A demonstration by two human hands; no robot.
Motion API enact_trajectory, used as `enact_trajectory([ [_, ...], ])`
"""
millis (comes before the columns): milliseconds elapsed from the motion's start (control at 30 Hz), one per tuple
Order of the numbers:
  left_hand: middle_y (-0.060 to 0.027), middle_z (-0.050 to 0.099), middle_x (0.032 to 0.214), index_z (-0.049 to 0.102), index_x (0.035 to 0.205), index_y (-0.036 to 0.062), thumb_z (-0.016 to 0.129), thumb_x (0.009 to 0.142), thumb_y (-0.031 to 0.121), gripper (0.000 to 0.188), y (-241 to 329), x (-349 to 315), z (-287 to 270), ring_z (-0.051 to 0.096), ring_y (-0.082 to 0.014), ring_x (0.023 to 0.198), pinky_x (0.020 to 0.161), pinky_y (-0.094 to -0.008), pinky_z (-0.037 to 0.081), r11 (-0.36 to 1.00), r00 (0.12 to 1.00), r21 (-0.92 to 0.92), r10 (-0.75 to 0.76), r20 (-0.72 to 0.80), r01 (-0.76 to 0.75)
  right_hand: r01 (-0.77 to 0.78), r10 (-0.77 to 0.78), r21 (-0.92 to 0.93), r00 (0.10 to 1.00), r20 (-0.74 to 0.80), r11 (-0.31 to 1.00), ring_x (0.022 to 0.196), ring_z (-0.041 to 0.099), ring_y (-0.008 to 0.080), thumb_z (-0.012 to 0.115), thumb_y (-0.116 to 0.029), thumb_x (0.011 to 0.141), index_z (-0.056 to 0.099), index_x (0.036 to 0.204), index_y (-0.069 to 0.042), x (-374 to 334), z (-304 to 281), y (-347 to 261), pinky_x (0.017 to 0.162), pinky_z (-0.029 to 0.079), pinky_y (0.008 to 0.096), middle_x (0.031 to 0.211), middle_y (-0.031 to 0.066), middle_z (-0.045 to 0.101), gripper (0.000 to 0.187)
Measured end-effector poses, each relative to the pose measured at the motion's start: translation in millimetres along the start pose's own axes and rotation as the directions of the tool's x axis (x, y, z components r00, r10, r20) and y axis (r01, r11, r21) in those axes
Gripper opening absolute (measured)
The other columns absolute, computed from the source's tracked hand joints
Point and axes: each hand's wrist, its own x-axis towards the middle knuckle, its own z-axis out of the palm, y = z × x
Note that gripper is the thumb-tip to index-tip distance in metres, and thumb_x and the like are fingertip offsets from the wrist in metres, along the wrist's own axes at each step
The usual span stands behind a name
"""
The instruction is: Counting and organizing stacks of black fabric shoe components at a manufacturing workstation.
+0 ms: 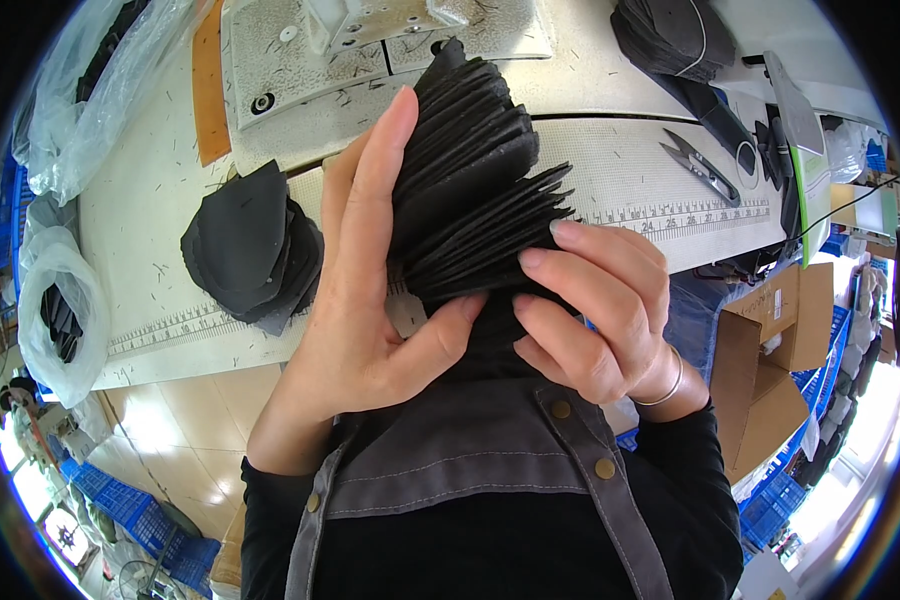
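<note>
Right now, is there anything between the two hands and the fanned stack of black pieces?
Nothing visible. The left hand and the right hand both grip the black fanned stack directly.

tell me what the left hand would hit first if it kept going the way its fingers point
The left hand points up and away along the fanned black stack; past it, the first thing is probably the grey sewing machine bed, though depth is unclear.

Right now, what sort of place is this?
Probably a sewing workshop: a sewing machine bed on a ruler-edged table, thread snips, and both hands fanning a stack of black fabric pieces.
</note>
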Motion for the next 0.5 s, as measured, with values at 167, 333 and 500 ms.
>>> enact_trajectory([
  [167,-0.0195,0.030,0.148,0.007,0.151,-0.0009,0.051,0.064,-0.006,0.098,-0.7,-0.4,-1.4,0.038,-0.0283,0.135,0.112,-0.0377,0.030,1.000,1.000,0.016,-0.008,-0.002,0.008,0.051,-0.043,-0.064,0.992,0.121,0.997,0.095,0.058,0.0291,0.073,-0.019,0.070,0.058,0.096,-0.009,-1.4,-8.4,-0.9,0.071,0.051,0.0387,0.107,0.0122,0.062,0.032],
  [333,-0.0196,0.031,0.147,0.008,0.152,0.0001,0.052,0.064,-0.005,0.098,0.6,0.7,-0.9,0.039,-0.0287,0.134,0.112,-0.0383,0.031,1.000,1.000,0.025,-0.005,0.003,0.005,0.059,-0.054,-0.052,0.993,0.104,0.997,0.093,0.058,0.0281,0.074,-0.021,0.069,0.059,0.096,-0.008,-1.4,-8.3,0.6,0.070,0.051,0.0378,0.107,0.0117,0.062,0.033],
  [500,-0.0198,0.032,0.146,0.008,0.152,0.0012,0.051,0.064,-0.005,0.099,0.8,0.8,-0.7,0.039,-0.0291,0.134,0.111,-0.0387,0.032,0.999,1.000,0.033,-0.005,-0.002,0.005,0.055,-0.056,0.016,0.995,0.083,0.998,0.091,0.058,0.0295,0.076,-0.015,0.064,0.059,0.098,-0.006,-0.4,-5.8,2.3,0.070,0.052,0.0375,0.106,0.0132,0.060,0.039],
])
